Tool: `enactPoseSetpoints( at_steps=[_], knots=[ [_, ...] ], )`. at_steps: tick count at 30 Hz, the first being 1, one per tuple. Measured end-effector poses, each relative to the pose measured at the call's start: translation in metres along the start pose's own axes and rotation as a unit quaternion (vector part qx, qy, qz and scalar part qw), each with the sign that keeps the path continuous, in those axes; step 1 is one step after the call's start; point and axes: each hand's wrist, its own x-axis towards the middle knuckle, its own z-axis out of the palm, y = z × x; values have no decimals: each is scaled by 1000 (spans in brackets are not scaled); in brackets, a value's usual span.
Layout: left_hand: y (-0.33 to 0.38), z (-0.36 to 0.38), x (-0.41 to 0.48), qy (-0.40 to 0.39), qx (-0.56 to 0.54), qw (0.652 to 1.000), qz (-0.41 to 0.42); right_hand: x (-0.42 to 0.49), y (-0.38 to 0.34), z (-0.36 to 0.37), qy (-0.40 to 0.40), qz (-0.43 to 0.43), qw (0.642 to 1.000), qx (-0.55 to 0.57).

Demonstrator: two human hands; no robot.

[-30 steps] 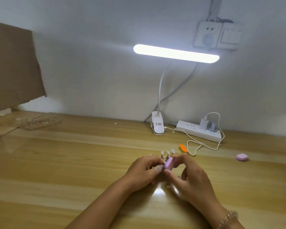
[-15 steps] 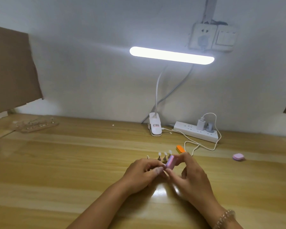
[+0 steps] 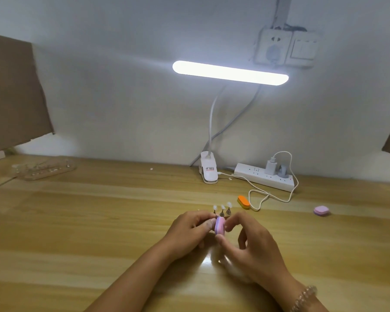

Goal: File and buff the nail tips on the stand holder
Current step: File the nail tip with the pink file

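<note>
Task status: judged mid-buffing. Three nail tips stand upright on the stand holder, just behind both hands; which are finished cannot be told. Right hand: thumb and forefinger pinch a pink-purple buffer block. Left hand: fingers curled beside the block, grasp hidden, cannot tell.

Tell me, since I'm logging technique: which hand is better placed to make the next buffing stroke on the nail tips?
Right. The right hand pinches the pink buffer block beside the nail tips; the left hand, fingers curled, seems to steady the stand holder.
</note>
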Motion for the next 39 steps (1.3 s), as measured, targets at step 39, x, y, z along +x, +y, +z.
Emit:
enactPoseSetpoints(
  at_steps=[39],
  knots=[
    [-7, 5, 1, 1, 7, 1000, 6, 4, 6, 1, 0, 47, 997, 56]
  ],
)
